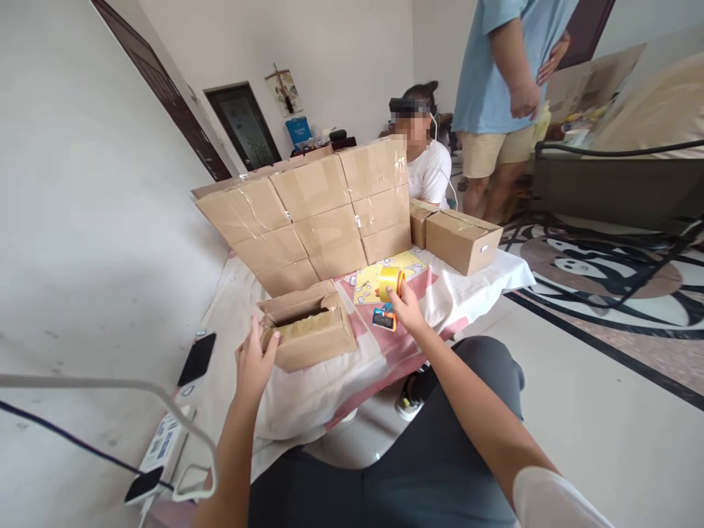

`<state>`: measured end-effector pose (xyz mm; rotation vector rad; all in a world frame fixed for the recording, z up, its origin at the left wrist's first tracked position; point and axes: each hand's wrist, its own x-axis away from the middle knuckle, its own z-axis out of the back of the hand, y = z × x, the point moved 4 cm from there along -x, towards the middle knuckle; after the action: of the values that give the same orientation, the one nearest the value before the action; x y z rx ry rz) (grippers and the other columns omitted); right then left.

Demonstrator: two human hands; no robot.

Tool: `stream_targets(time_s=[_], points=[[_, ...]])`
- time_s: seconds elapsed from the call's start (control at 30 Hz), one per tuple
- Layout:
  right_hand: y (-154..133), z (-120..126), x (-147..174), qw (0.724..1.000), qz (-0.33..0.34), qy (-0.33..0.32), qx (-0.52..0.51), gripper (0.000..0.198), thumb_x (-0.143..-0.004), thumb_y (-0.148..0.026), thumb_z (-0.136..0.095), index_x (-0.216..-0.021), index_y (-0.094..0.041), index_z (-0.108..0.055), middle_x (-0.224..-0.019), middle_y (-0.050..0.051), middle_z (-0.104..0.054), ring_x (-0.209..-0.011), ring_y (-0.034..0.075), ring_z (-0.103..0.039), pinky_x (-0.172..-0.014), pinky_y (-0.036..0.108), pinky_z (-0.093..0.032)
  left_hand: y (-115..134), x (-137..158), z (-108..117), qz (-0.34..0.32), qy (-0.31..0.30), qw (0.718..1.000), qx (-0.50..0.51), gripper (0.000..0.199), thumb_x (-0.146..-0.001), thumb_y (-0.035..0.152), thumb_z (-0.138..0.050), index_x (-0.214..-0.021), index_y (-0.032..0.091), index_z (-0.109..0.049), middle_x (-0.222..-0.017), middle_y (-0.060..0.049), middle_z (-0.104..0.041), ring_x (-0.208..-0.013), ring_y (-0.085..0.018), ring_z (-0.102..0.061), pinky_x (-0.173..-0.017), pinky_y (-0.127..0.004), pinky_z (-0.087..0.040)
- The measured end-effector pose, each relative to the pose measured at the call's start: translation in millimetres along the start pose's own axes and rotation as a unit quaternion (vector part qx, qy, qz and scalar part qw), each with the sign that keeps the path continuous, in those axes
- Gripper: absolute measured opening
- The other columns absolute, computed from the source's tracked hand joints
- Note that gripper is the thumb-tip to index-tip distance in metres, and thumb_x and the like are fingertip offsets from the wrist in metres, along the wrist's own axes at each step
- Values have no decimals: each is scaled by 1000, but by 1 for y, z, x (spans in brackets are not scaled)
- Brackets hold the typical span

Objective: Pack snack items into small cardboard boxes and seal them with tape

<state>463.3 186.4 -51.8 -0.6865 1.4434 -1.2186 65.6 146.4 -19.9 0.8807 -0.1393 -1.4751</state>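
My right hand (405,306) is closed around a yellow roll of tape (390,283), held just over the table. Below the roll, a small blue and orange object with a dark face (383,320), possibly a tape cutter, lies on the cloth. A cardboard box (316,345) stands at the near side of the table, its top partly open and a shiny tape-like strip along the opening. My left hand (256,361) rests against the box's left end, fingers spread and thumb near the upper edge.
Behind the box rises a wall of stacked cartons (324,213). More cartons (462,238) sit at the right. A dark phone (198,359) and a power strip (168,444) with cables lie left. Across the table sits a person (432,172); another person (503,81) stands behind.
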Motion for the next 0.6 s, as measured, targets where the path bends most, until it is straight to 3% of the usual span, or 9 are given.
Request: stream_targets(time_s=[0.07, 0.17, 0.27, 0.33, 0.37, 0.43, 0.5, 0.6], points=[[-15, 1, 5, 999, 17, 0, -47, 43, -93, -65, -48, -94, -23, -54, -89, 6, -64, -83, 23, -61, -80, 37, -52, 9, -1, 6, -64, -11, 994, -87, 58, -101, 47, -44, -154, 23, -45, -149, -15, -60, -146, -33, -46, -119, -54, -32], [-31, 4, 10, 995, 36, 13, -94, 49, -93, -71, -49, -85, -23, -52, -78, 4, -57, -74, 21, -55, -73, 36, -50, 21, -7, 9, -96, -49, 983, -149, 42, -103, 41, -38, -126, 26, -69, -136, -12, -69, -139, -32, -52, -116, -54, -31], [-44, 8, 19, 993, 61, 55, -87, 56, -97, -74, -40, -74, -24, -44, -69, 1, -49, -65, 18, -46, -62, 32, -42, 53, 1, 11, -122, 17, 980, -153, 36, -101, 39, -44, -117, 24, -73, -127, -13, -71, -130, -34, -55, -114, -54, -31], [-56, 6, 30, 989, 106, 69, -70, 57, -102, -69, -34, -69, -24, -37, -61, -1, -42, -57, 15, -38, -54, 30, -34, 87, 22, 1, -153, 52, 983, -92, 35, -101, 42, -47, -109, 23, -74, -120, -13, -70, -121, -32, -58, -109, -51, -37], [-62, 4, 37, 986, 140, 63, -59, 55, -105, -65, -32, -68, -24, -36, -59, -2, -39, -54, 14, -35, -52, 30, -31, 105, 36, -10, -168, 30, 985, -36, 35, -101, 45, -47, -104, 24, -74, -115, -12, -70, -117, -30, -59, -107, -48, -41], [-77, 0, 52, 975, 216, 35, -41, 52, -108, -56, -30, -68, -24, -35, -56, -3, -34, -50, 13, -31, -51, 31, -27, 137, 66, -41, -187, -70, 978, 62, 33, -100, 49, -50, -109, 28, -73, -126, -10, -64, -122, -29, -57, -110, -48, -40], [-90, -1, 64, 956, 292, 13, -35, 48, -109, -50, -30, -70, -24, -35, -56, -3, -34, -48, 14, -32, -51, 31, -29, 155, 90, -66, -143, -87, 974, 152, 33, -101, 52, -48, -105, 29, -72, -129, -10, -61, -124, -29, -55, -109, -48, -42], [-104, 5, 73, 922, 386, 13, -31, 42, -110, -42, -28, -71, -24, -33, -58, -2, -35, -49, 15, -34, -54, 32, -32, 162, 108, -88, -66, -41, 971, 227, 36, -100, 57, -49, -104, 30, -71, -130, -12, -55, -129, -31, -50, -113, -50, -40]])
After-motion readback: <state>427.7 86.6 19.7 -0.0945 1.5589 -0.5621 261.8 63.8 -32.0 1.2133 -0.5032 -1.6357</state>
